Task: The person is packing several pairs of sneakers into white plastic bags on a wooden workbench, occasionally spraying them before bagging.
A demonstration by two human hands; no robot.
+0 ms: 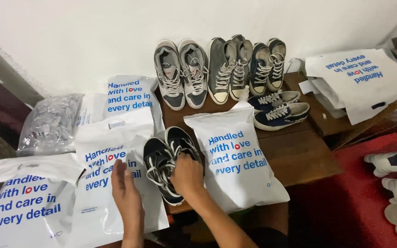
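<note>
- The right hand [187, 173] rests palm-down on a pair of black low-top canvas sneakers with white laces [168, 161], fingers curled over the laces of the nearer shoe; it presses on the pair rather than lifting it.
- The left hand [126, 188] lies flat and open on a white plastic mailer bag with blue lettering [104, 183], just left of the black pair, fingers spread and gripping nothing.
- The black sneakers lie side by side at the front edge of a dark brown wooden table [299, 151], toes toward the person, between the flat mailer bag and a filled white mailer bag with blue lettering [235, 160] on their right.
- Further white mailer bags [125, 98] overlap to the left, and a clear plastic bag of small grey pieces [51, 121] sits beyond them at the far left.
- Against the white wall stand a grey-and-white pair of high-top sneakers [182, 73], a grey canvas pair [228, 69] and a navy pair with white laces [268, 66], all toes toward the person.
- A navy low-top pair with pale soles [279, 109] lies on its side just below the navy pair.
- Another stack of white bags [359, 78] rests at the right, above a red floor covering [359, 193].
</note>
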